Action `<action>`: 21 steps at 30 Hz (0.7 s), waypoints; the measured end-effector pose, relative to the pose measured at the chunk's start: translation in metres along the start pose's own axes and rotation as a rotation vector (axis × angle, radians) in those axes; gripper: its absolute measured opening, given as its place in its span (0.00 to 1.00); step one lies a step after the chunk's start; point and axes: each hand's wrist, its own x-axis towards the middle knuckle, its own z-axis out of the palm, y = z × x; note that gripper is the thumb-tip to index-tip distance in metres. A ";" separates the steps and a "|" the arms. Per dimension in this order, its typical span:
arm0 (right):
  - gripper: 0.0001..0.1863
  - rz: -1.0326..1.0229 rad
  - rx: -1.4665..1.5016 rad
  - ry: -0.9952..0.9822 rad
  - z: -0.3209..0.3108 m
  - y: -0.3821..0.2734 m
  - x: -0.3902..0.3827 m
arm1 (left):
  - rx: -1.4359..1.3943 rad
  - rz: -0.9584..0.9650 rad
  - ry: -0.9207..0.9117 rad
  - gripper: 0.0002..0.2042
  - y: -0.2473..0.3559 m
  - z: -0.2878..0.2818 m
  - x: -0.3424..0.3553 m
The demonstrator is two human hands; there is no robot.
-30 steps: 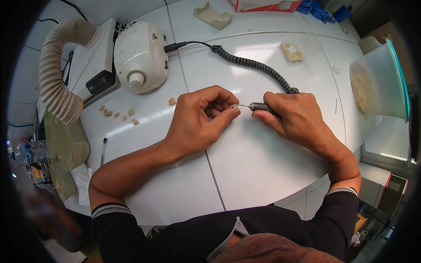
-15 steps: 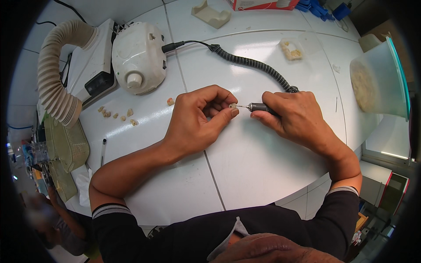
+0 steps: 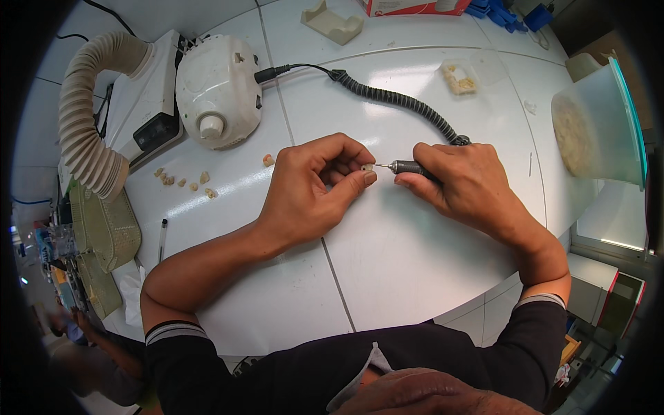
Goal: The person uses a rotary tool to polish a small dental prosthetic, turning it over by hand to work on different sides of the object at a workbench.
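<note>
Between the thumb and fingertips of my left hand [image 3: 315,183] is a small off-white, tooth-like piece [image 3: 366,167]. My right hand [image 3: 460,183] is wrapped round the dark body of a rotary handpiece [image 3: 409,169]. Its thin metal bit reaches left to the piece and appears to touch it. From the handpiece's rear, a black coiled cord [image 3: 401,104] runs back to a white control unit [image 3: 218,90] with a round knob. Several similar pale pieces [image 3: 204,178] lie on the table left of my left hand, and a pinkish one [image 3: 268,160] sits close to its knuckles.
A ribbed hose [image 3: 79,117] arches at the left beside a pen [image 3: 163,238]. At the far right stand a small clear box [image 3: 460,79] of pale bits and a large translucent tub [image 3: 595,124]. A beige holder [image 3: 332,24] is at the back. Another person [image 3: 104,360] is at lower left.
Both hands stay nearly in place, with the bit still at the small piece. At lower left, the other person has shifted position.
</note>
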 end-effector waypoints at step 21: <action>0.29 -0.019 0.021 0.019 0.001 0.003 0.000 | -0.074 -0.064 -0.063 0.07 0.003 -0.003 0.001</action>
